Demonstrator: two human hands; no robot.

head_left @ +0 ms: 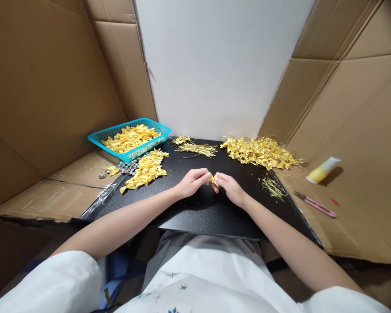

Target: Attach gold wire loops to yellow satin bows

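Over the middle of the black table [195, 217], my left hand [193, 182] and my right hand [231, 188] meet at their fingertips. Between them they pinch a small yellow ribbon bow [214, 179]; both hands are closed on it. The fingers cover much of the bow, so its finer details are hidden. Left of my hands lies a heap of loose yellow bows [146, 169], beside a cluster of silver bells [128, 168]. Beyond my hands is a bundle of thin gold ties [198, 150].
A turquoise basket [130, 155] of yellow bows stands back left. At back right lies a pile of bows with gold ties [260, 152]. Tie clippings [273, 188], pink-handled snips [315, 204], a thread spool [323, 170] and a red scrap [335, 201] are at right. Cardboard walls flank the table.
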